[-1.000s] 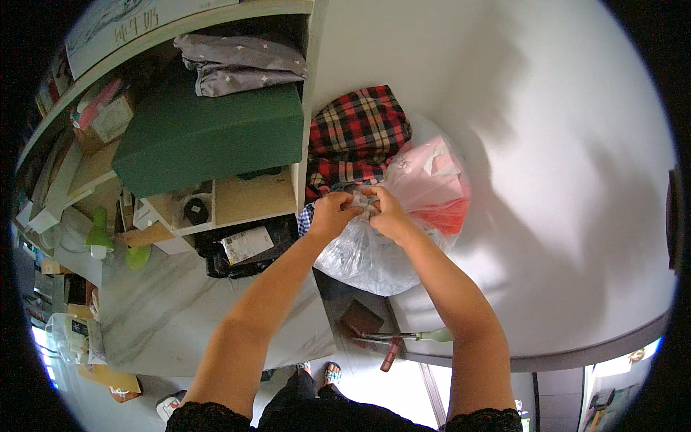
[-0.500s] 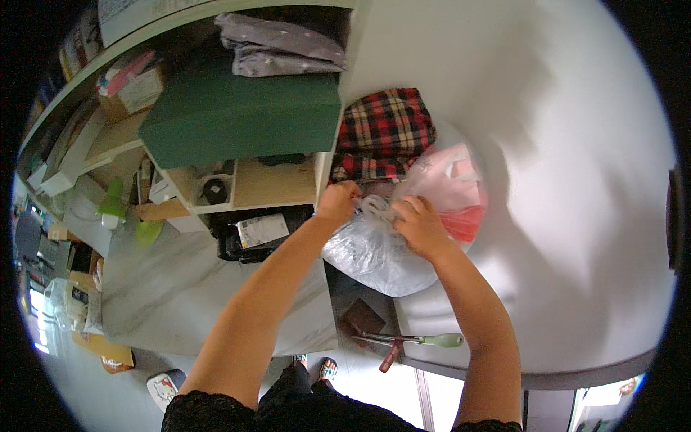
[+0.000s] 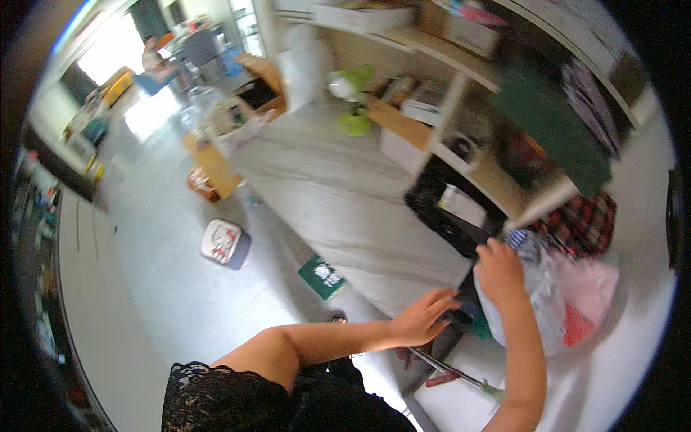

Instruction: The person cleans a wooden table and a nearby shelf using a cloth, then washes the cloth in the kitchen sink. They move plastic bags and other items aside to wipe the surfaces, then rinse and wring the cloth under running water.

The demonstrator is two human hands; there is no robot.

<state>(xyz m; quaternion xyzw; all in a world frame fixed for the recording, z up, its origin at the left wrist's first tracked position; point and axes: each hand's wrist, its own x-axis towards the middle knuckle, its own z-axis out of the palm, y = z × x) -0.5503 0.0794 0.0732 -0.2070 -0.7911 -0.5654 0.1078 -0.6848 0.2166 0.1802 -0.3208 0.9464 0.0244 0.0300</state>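
Note:
My left hand [image 3: 423, 318] is stretched out with its fingers apart, holding nothing, beside the marble-patterned tabletop's near right corner. My right hand [image 3: 499, 272] is at the left side of a clear plastic bag [image 3: 536, 302], its fingers loosely bent and slightly blurred, with no held thing visible in them. Pink and red cloth [image 3: 586, 288] shows at the bag's right side, and blue-striped cloth [image 3: 525, 245] near its top. Just past my right fingers lies a black plastic package [image 3: 439, 209] with a white label. A red plaid cloth [image 3: 586, 219] is behind the bag.
The marble-patterned tabletop [image 3: 324, 194] stretches left beneath a shelf unit with a dark green box [image 3: 554, 119]. A green lamp [image 3: 353, 122] stands on it. Below me are a metal rod [image 3: 450, 369] and a floor stool [image 3: 224, 243]. A person [image 3: 152, 61] sits far off.
The view has swung left, showing more of the room. Both hands have come away from the bag's gathered top; my left is now off the bag, toward the table corner, while my right is at its left side.

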